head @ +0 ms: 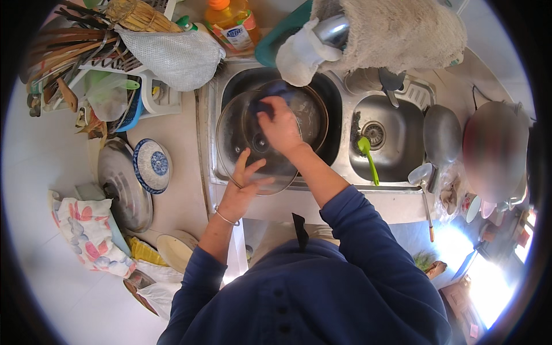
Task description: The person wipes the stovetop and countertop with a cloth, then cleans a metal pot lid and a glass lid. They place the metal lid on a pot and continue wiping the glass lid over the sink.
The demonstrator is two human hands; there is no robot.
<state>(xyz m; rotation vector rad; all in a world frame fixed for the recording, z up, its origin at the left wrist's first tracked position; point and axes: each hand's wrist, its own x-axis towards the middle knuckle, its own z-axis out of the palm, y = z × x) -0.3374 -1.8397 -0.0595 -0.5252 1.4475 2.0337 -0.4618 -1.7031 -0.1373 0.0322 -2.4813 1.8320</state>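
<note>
A round glass pot lid [271,172] with a metal rim lies tilted over the left sink basin [334,129], overlapping a round pan [312,112] beneath it. My left hand [243,189], with a bangle at the wrist, is at the lid's near left rim, fingers spread; whether it grips the rim is not plain. Over the lid's upper right part is my right hand [280,125], fingers curled and blurred. A dark blurred patch shows by its fingertips, and I cannot tell whether it is held. A green spoon [368,159] rests in the right basin [401,129].
To the left are a blue-and-white bowl [157,166], a large metal lid [129,189] and a utensil rack [166,101]. An orange bottle [233,26] stands behind the sink, beside a draped towel [388,34]. A ladle [427,194] lies across the right front edge.
</note>
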